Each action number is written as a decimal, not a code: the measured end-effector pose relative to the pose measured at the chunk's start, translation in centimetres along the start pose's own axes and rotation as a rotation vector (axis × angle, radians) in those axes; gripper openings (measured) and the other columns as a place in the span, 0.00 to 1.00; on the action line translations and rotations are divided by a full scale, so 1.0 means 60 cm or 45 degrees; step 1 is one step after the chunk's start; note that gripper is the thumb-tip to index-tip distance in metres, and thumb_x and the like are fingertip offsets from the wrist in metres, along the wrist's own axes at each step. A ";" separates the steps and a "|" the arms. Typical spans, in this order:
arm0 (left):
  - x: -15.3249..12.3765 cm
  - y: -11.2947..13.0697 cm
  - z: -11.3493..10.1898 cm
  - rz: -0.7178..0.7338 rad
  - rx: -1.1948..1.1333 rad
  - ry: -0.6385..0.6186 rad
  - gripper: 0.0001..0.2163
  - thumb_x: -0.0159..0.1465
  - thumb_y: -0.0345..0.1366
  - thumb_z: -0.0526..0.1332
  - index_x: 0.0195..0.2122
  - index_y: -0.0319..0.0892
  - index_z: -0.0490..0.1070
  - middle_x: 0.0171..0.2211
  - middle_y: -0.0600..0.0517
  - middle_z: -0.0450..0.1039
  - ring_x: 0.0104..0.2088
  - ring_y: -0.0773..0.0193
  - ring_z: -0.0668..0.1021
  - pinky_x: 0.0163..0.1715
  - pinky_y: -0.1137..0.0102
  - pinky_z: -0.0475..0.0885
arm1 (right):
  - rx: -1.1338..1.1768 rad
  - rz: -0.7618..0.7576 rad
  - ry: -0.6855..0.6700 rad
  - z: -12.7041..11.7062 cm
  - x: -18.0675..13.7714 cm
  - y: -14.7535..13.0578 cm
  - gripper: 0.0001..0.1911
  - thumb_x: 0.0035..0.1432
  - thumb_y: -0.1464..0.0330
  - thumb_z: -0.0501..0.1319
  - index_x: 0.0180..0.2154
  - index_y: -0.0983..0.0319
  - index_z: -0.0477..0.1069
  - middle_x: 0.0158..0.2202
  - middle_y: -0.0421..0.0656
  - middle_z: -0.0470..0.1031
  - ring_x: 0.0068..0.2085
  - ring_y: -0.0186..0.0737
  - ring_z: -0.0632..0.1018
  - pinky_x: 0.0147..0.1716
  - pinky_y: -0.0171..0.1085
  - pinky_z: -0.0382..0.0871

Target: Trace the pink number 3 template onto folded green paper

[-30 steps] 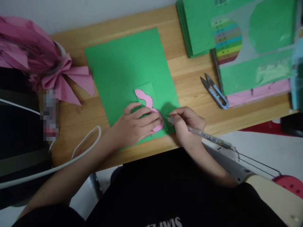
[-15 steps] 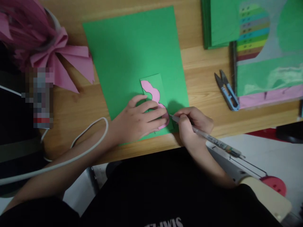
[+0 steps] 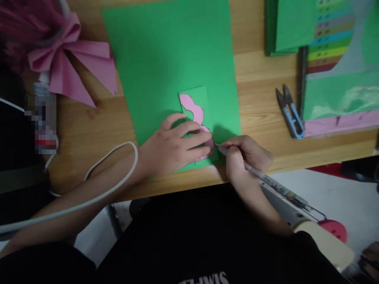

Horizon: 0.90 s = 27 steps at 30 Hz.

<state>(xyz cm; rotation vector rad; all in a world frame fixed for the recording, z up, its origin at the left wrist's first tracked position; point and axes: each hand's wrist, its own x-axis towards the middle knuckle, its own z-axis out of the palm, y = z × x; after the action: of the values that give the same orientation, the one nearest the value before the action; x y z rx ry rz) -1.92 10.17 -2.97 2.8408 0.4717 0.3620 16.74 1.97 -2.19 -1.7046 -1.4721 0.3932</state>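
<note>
My left hand [image 3: 174, 146] lies flat with fingers spread, pressing a pink curvy paper cut-out [image 3: 194, 112] onto a small green paper strip [image 3: 204, 98]. Both rest on a large green sheet [image 3: 171, 59] on the wooden desk [image 3: 260, 106]. My right hand [image 3: 244, 156] is closed round a clear pen [image 3: 266, 179]. The pen tip touches the lower right edge of the pink shape, right beside my left fingertips. My left fingers cover the lower part of the cut-out.
Small blue thread snips [image 3: 288, 110] lie right of the sheet. A stack of green paper [image 3: 284, 27] and a plastic-wrapped pack of coloured paper [image 3: 337, 75] sit at the back right. Pink folded paper bows [image 3: 71, 59] lie at the left. A white cable [image 3: 97, 189] loops over the desk edge.
The view has shifted, so everything sits a little higher and further right in frame. My hands keep the same pose on the cut-out, the pen tip staying at its lower right edge.
</note>
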 end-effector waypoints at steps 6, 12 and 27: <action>0.001 0.001 -0.001 -0.015 -0.055 0.000 0.11 0.73 0.39 0.50 0.46 0.52 0.73 0.52 0.60 0.73 0.56 0.60 0.72 0.64 0.53 0.55 | -0.033 -0.043 -0.011 -0.001 -0.007 -0.001 0.10 0.51 0.77 0.54 0.26 0.61 0.72 0.21 0.35 0.74 0.21 0.31 0.73 0.22 0.31 0.68; 0.001 -0.001 0.002 0.020 0.037 0.037 0.11 0.73 0.40 0.51 0.46 0.53 0.73 0.52 0.61 0.73 0.55 0.61 0.72 0.64 0.55 0.56 | -0.042 -0.089 0.001 -0.003 -0.009 0.000 0.10 0.50 0.77 0.54 0.27 0.61 0.72 0.21 0.35 0.74 0.21 0.30 0.73 0.22 0.30 0.67; 0.000 -0.002 0.001 -0.009 -0.125 -0.029 0.11 0.73 0.38 0.49 0.46 0.50 0.70 0.54 0.58 0.72 0.59 0.59 0.68 0.65 0.52 0.50 | -0.068 -0.050 0.014 0.001 -0.009 -0.002 0.10 0.52 0.76 0.54 0.28 0.60 0.72 0.22 0.35 0.76 0.22 0.31 0.75 0.22 0.31 0.68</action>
<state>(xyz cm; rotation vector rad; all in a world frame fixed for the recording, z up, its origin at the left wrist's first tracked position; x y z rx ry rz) -1.96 10.25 -3.08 2.7451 0.4465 0.3417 16.51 1.51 -2.28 -1.7143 -1.5179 0.3259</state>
